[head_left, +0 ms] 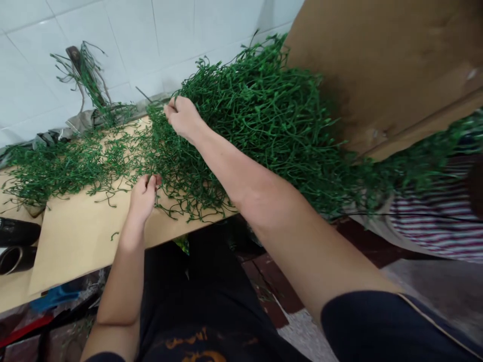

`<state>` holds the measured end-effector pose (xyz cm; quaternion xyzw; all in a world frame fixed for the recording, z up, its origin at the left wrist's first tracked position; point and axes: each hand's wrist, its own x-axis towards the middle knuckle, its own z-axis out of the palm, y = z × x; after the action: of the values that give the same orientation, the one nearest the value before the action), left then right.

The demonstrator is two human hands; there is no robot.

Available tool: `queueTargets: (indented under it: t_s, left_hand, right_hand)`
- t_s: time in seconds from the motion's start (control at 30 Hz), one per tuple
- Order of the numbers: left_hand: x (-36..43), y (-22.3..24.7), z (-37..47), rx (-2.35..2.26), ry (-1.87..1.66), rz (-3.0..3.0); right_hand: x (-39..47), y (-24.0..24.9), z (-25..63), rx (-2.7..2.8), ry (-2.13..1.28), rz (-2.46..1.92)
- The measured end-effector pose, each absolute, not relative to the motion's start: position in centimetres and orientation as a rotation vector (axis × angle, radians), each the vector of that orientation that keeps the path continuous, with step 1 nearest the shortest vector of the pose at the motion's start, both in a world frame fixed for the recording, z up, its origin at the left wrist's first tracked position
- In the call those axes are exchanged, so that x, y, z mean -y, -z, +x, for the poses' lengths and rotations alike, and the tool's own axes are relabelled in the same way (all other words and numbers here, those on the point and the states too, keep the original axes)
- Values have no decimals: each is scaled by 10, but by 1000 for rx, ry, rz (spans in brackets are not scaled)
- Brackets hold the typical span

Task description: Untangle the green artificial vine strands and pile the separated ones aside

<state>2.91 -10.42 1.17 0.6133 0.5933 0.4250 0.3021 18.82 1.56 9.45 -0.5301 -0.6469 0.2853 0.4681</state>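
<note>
A big heap of thin green artificial-looking plant stems (256,110) with small budded tips lies on a tan board (83,226). My right hand (184,118) reaches across to the heap's left edge, its thumb and fingers pinched on a green stem. Nearer to me, my left hand (143,193) is just above the board beside the loose stems, fingertips pressed together. Whatever is between them is too small to make out. More loose stems (56,166) spread over the board to the left.
A large cardboard box (388,65) leans over the heap's right side. Behind stands a white tiled wall (132,35), with an upright dark stick (75,60) carrying stems. Black cylinders (17,246) lie at the left edge. Striped cloth (433,216) shows at right.
</note>
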Motion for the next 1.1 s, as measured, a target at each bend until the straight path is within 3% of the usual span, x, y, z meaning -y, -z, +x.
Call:
queueTargets:
  t_s: [0.17,0.4,0.73,1.1]
  left_hand:
    - [89,-12,27,-1678,-1061,1681]
    - [81,-18,66,-1290,-1235,1612]
    - [75,-19,69,-1347,-1282,1844]
    - [105,-29,75,-1348,-1237,1833]
  right_hand:
    - [16,-104,177,1417,-1301,-988]
    - [25,-95,171,1234,-1628,-753]
    - [27,-99,170,1110,-1794,-620]
    - [7,-90,149,1173,-1455,-972]
